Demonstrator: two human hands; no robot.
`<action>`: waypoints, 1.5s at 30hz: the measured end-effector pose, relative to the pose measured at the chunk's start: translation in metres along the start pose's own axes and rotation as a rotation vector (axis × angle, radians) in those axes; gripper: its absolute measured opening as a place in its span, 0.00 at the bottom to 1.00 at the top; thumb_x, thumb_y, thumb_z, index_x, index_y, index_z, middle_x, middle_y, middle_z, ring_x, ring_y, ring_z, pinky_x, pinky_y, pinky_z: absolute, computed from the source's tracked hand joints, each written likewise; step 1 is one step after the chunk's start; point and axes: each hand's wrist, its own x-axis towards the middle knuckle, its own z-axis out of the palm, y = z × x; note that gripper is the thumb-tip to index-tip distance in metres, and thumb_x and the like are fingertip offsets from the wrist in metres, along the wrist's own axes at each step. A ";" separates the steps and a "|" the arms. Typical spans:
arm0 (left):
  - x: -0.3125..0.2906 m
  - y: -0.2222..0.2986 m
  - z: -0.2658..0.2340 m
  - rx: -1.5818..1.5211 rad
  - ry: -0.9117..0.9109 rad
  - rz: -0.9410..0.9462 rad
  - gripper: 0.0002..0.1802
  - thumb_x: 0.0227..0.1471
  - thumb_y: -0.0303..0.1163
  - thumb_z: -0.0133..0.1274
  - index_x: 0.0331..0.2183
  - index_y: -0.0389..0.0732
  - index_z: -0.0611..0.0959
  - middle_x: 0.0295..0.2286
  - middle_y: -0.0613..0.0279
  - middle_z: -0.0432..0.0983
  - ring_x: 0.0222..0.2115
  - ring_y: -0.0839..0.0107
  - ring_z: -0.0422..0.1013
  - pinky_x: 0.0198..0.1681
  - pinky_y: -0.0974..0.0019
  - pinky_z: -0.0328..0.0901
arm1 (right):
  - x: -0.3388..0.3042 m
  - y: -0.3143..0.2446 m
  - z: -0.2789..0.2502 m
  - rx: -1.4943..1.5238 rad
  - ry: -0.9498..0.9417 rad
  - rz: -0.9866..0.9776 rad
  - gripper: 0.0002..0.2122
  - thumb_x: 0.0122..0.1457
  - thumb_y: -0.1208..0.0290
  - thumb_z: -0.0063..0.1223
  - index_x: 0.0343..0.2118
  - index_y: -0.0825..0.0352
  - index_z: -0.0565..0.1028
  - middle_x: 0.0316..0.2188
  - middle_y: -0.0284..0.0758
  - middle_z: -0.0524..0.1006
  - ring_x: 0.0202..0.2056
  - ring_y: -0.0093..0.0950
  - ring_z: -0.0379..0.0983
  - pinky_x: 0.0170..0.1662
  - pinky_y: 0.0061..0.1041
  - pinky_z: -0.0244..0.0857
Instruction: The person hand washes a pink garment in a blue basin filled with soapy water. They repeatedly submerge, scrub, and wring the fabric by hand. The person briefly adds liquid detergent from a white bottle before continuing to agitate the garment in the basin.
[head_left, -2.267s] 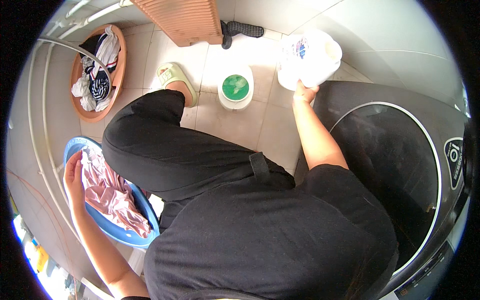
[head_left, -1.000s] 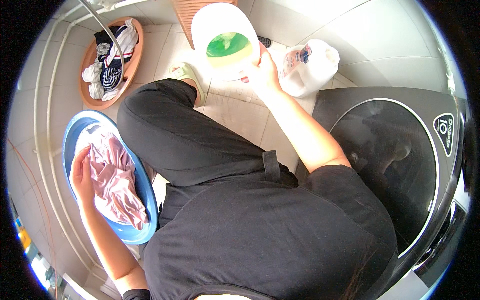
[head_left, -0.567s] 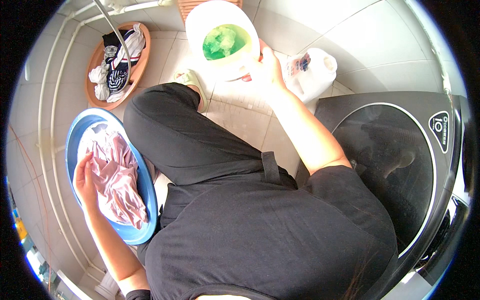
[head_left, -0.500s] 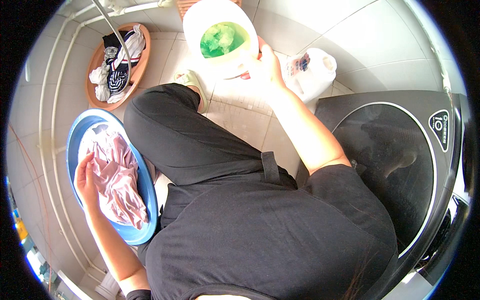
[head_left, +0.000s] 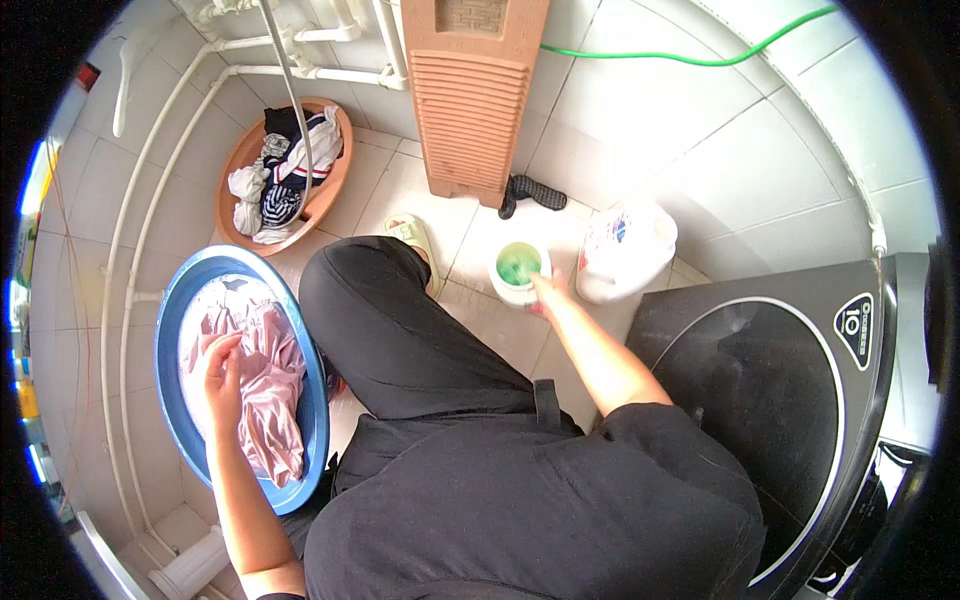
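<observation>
My right hand point(head_left: 546, 291) grips the near right side of a white tub point(head_left: 518, 297), close to the floor. Green, translucent stuff point(head_left: 519, 263) shows inside the tub. Just to its right stands a large white jug point(head_left: 626, 252). Over at the left, my left hand point(head_left: 222, 380) hovers above pale pink cloth point(head_left: 268, 390), its fingers loosely bent and apart with nothing in them. That cloth lies heaped in a blue basin point(head_left: 318, 440) beside my bent leg.
Behind the blue basin, an orange-brown basin point(head_left: 228, 180) holds dark, white and striped clothes. A brown washboard point(head_left: 470, 110) leans on the wall near dark socks or slippers point(head_left: 532, 194). A black-lidded washing machine point(head_left: 760, 420) stands at my right. Pipes point(head_left: 128, 290) line the left wall.
My right hand has lowered the white tub away from me toward the floor beside the jug. My left hand stays over the pink cloth. The view has shifted, bringing in the whole washboard.
</observation>
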 end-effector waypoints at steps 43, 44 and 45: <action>-0.093 -0.048 -0.017 0.203 0.251 -0.607 0.41 0.39 0.41 0.58 0.53 0.36 0.62 0.49 0.45 0.62 0.47 0.55 0.64 0.51 0.59 0.58 | -0.145 -0.249 0.150 -0.298 -0.804 -0.774 0.11 0.60 0.69 0.40 0.43 0.69 0.69 0.37 0.36 0.74 0.37 0.24 0.71 0.38 0.21 0.64; -0.093 -0.043 -0.020 0.118 0.176 -0.648 0.39 0.41 0.41 0.57 0.52 0.34 0.63 0.47 0.45 0.64 0.46 0.55 0.64 0.51 0.59 0.58 | -0.166 -0.240 0.172 -0.363 -0.867 -0.804 0.11 0.60 0.69 0.41 0.42 0.68 0.69 0.37 0.36 0.74 0.37 0.23 0.71 0.38 0.20 0.64; -0.097 -0.037 -0.022 0.032 0.111 -0.700 0.37 0.42 0.41 0.55 0.51 0.33 0.63 0.44 0.45 0.66 0.45 0.54 0.64 0.50 0.59 0.58 | -0.189 -0.228 0.198 -0.432 -0.943 -0.831 0.11 0.60 0.70 0.41 0.41 0.68 0.70 0.37 0.35 0.74 0.37 0.22 0.71 0.38 0.19 0.63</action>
